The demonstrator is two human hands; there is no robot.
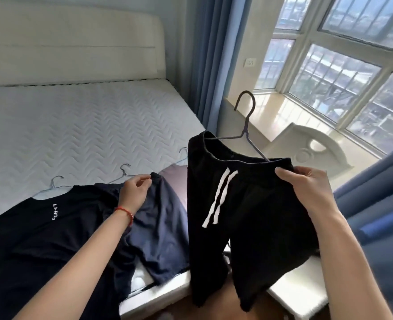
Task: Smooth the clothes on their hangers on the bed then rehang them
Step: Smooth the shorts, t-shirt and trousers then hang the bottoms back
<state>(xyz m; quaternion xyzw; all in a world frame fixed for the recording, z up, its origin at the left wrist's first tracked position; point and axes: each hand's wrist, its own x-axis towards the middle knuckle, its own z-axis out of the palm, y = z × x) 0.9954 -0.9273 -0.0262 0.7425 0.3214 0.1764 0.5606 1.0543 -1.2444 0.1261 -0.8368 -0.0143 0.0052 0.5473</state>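
Quilted white mattress (80,125): left hand (136,190) pinches the navy fabric shorts (158,225). Right hand (306,188), fingers curled, grips the black drawstring trousers (248,218) on their grey wire hanger (246,125); lay them flat before smoothing.

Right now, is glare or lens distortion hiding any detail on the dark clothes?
Head view: daylight from the window glares off the sill; the black pants and black T-shirt read as near-flat black with folds lost; wide-angle bending curves the frame edges; the hangers stay sharp.
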